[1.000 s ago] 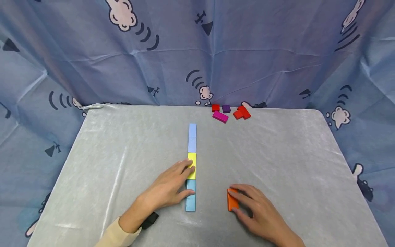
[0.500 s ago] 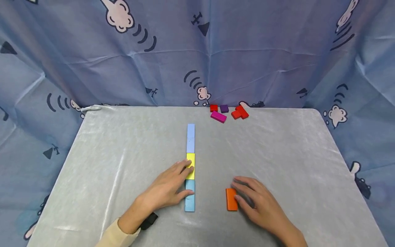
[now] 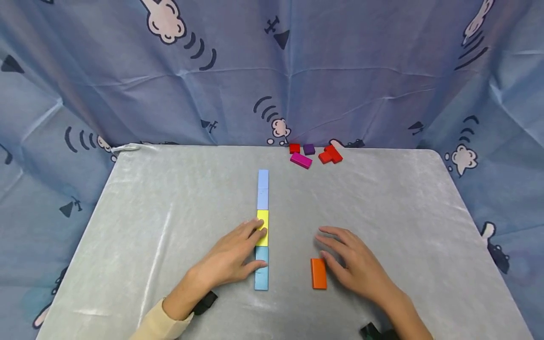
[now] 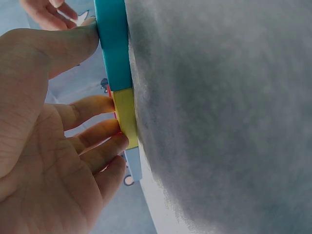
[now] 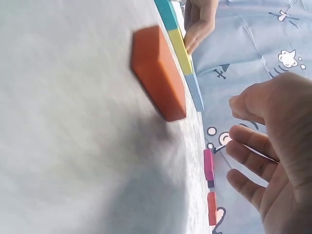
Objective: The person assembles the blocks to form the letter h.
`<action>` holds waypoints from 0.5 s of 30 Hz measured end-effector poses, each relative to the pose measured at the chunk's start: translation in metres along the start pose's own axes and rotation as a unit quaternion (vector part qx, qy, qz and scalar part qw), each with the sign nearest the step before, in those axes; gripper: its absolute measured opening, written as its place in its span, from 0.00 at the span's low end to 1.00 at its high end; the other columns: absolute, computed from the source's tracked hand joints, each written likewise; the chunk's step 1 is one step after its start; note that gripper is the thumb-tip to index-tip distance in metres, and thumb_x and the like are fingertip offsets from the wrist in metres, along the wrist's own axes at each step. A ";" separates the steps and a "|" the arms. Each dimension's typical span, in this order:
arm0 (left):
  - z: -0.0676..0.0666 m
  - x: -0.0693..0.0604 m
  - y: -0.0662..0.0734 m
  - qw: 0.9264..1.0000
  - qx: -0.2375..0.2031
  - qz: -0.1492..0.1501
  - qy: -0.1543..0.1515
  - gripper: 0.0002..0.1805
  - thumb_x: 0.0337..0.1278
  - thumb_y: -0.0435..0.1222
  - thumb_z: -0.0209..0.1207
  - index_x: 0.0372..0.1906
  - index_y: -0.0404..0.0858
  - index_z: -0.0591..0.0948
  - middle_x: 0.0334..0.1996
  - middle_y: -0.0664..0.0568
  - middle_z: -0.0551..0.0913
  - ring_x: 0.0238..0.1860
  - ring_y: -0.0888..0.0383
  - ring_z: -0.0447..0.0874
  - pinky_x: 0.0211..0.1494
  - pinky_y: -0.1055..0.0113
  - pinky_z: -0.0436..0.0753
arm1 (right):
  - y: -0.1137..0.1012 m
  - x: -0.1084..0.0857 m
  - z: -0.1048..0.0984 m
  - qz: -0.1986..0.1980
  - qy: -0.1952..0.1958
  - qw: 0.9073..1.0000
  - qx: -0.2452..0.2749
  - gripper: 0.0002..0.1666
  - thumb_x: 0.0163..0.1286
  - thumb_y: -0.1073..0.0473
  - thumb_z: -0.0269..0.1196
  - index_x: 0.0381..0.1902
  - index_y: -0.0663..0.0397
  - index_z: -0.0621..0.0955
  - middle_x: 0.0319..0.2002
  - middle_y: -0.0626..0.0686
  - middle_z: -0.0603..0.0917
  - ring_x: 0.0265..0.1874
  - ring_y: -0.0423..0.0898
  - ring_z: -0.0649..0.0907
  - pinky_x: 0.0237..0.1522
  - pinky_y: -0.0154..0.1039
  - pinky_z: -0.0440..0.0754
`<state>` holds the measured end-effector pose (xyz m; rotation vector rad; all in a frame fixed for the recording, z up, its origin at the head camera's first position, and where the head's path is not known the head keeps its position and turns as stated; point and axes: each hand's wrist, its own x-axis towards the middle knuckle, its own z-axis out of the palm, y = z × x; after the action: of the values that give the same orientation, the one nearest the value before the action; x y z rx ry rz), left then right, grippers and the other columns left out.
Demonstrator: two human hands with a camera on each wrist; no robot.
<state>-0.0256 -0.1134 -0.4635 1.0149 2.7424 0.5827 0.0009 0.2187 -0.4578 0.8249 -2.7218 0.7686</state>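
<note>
A straight line of flat blocks runs down the middle of the table in the head view: periwinkle blocks at the far end, a yellow block between, and a light blue block at the near end. My left hand rests its fingertips on the yellow block and its thumb on the light blue one, with fingers loosely extended. To the right, an orange block lies alone on the table. My right hand hovers just beside it, fingers spread and holding nothing; the right wrist view shows a gap between them.
At the table's far edge sit a small red block, a purple block, a magenta block and touching red blocks. A patterned blue curtain hangs behind the grey-covered table.
My right hand has let go of the orange block and drawn away to the right and farther up the table. The orange block stays where it was. My left hand keeps its place.
</note>
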 end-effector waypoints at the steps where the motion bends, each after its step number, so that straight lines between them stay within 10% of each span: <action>1: 0.000 0.000 0.000 1.000 0.000 -0.001 0.000 0.39 0.68 0.53 0.68 0.74 0.34 0.74 0.77 0.39 0.70 0.80 0.45 0.69 0.87 0.54 0.65 | 0.002 0.003 0.000 0.001 -0.004 1.000 0.000 0.28 0.63 0.64 0.76 0.62 0.50 0.86 0.64 0.51 0.84 0.62 0.50 0.83 0.65 0.41 0.79; 15: 0.001 -0.001 -0.001 1.000 -0.007 -0.004 -0.004 0.40 0.68 0.53 0.68 0.75 0.34 0.73 0.78 0.40 0.70 0.81 0.45 0.67 0.87 0.53 0.65 | 0.033 0.052 0.002 0.010 -0.038 0.999 0.015 0.27 0.69 0.63 0.71 0.65 0.57 0.84 0.67 0.60 0.82 0.65 0.59 0.81 0.68 0.62 0.81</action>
<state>-0.0254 -0.1142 -0.4650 1.0002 2.7308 0.5934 -0.0612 0.2171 -0.4566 0.8508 -2.7956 0.7995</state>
